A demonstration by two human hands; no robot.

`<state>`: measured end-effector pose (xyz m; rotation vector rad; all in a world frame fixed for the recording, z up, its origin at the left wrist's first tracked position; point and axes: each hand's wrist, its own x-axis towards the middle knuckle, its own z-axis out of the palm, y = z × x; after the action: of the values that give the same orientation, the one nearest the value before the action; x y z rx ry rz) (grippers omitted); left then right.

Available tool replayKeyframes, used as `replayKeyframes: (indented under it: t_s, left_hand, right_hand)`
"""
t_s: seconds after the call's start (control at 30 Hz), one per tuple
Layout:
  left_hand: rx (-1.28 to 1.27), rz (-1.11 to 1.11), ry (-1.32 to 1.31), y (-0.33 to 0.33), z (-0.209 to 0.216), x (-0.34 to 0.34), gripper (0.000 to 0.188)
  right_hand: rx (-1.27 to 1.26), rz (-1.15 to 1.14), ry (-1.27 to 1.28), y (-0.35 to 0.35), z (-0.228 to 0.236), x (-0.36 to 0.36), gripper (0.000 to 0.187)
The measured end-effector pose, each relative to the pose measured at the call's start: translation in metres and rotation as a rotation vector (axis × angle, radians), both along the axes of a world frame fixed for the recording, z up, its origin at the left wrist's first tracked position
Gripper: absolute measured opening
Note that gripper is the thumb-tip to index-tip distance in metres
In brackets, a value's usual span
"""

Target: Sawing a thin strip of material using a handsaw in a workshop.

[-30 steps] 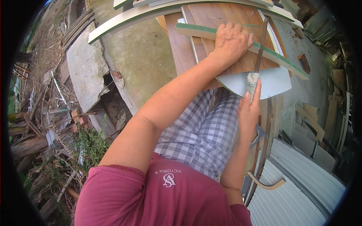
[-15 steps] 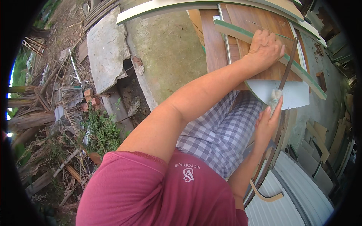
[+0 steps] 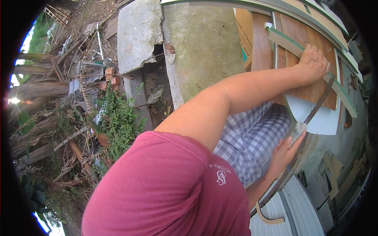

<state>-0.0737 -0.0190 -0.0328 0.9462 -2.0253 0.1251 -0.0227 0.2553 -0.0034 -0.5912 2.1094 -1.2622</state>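
Observation:
A long, narrow strip of board (image 3: 343,98) with green edges lies slantwise across brown wood-grain panels (image 3: 258,51). My left hand (image 3: 313,64) is closed over the strip, pressing it against the panels. In my right hand (image 3: 286,147) is a slim dark metal tool (image 3: 321,104) that looks like a file, gripped by its pale, cloth-wrapped handle (image 3: 298,131). The tool's far end meets the strip's edge just right of my left hand. Beneath the tool a white sheet (image 3: 323,125) sticks out from under the panels, over my checked trousers.
More green-edged strips (image 3: 315,29) lie at the back right. A cardboard box (image 3: 244,37) stands behind the panels. Offcuts (image 3: 332,173) lean at the right, near white ribbed panels (image 3: 271,210). Broken concrete slabs (image 3: 138,35), plants (image 3: 118,114) and dry debris are on the left.
The view has swung left, so everything sits farther right and somewhat lower. My right hand has drawn the tool back; its tip no longer reaches past the strip. My left hand keeps its hold.

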Motion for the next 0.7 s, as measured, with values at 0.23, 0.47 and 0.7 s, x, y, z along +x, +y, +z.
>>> replayKeyframes:
  t_s: [0.23, 0.47, 0.7]
  left_hand:
    - [0.101, -0.071, -0.082, 0.003, -0.001, 0.005, 0.028]
    - [-0.120, -0.108, 0.045, -0.018, 0.007, 0.023, 0.027]
    - [-0.063, -0.135, -0.075, -0.014, 0.003, 0.023, 0.031]
  right_hand:
    - [0.076, 0.001, 0.065, 0.015, -0.001, 0.001, 0.054]
    - [0.060, 0.083, 0.083, -0.014, 0.015, -0.007, 0.052]
    - [0.058, 0.159, 0.475, 0.001, -0.008, -0.006, 0.053]
